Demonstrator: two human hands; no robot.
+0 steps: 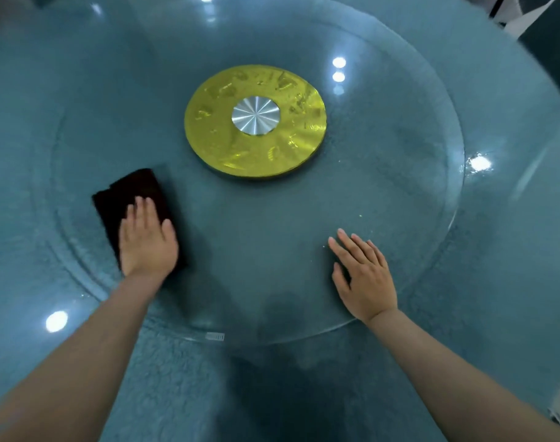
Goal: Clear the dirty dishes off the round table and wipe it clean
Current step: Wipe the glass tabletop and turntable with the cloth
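Dark cloth (130, 202) lies folded at left-centre of frame on the glass turntable (399, 193), w/ left hand (146, 240) flat on top, fingers straight, pressing it down. Right hand (363, 275) rests palm-down w/ fingers spread on the glass at lower right, well apart from the cloth. Gold disc (272, 154) w/ silver hub (255, 115) sits mid-frame under the glass, teal round table (511, 282) all around

The round teal stone surface (511, 282) was finely speckled under a clear glass turntable (272, 250). Its gold embossed disc (215, 135) ringed a silver radially brushed hub (255, 115). The folded cloth (132, 199) was black.
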